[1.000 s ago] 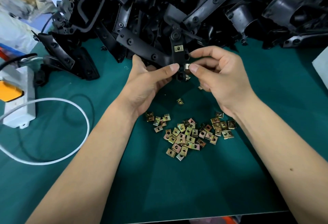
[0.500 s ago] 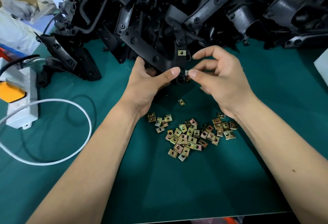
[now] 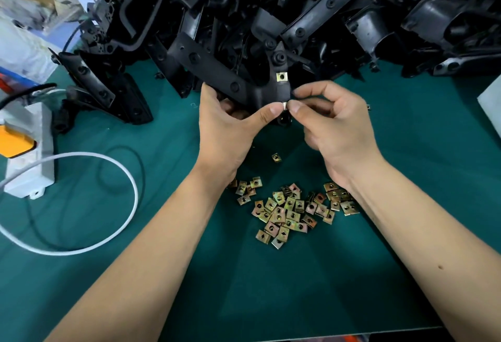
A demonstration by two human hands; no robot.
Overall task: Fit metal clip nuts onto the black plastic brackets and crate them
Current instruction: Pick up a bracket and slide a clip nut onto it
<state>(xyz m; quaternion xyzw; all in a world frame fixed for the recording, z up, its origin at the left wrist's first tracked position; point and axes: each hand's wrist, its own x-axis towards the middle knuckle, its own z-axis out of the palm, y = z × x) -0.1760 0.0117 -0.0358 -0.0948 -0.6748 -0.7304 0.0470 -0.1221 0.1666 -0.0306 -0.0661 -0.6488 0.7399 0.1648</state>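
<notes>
My left hand (image 3: 230, 127) grips a black plastic bracket (image 3: 233, 81) from below, thumb on its near edge. One brass-coloured clip nut (image 3: 282, 77) sits fitted on the bracket's upright arm. My right hand (image 3: 333, 124) pinches a second clip nut (image 3: 285, 106) between thumb and forefinger, right at the bracket's lower edge and touching my left thumb tip. A loose heap of clip nuts (image 3: 290, 211) lies on the green mat between my forearms, with a single nut (image 3: 276, 157) apart from it.
A large pile of black brackets (image 3: 298, 11) fills the back of the green mat (image 3: 271, 287). A white power strip (image 3: 29, 152) with a white cable loop (image 3: 108, 206) lies at left. A white object's corner (image 3: 492, 105) shows at the right edge.
The bracket has tilted slightly and come lower toward me. My right hand has brought its clip nut against the bracket's lower edge, closer to my left thumb.
</notes>
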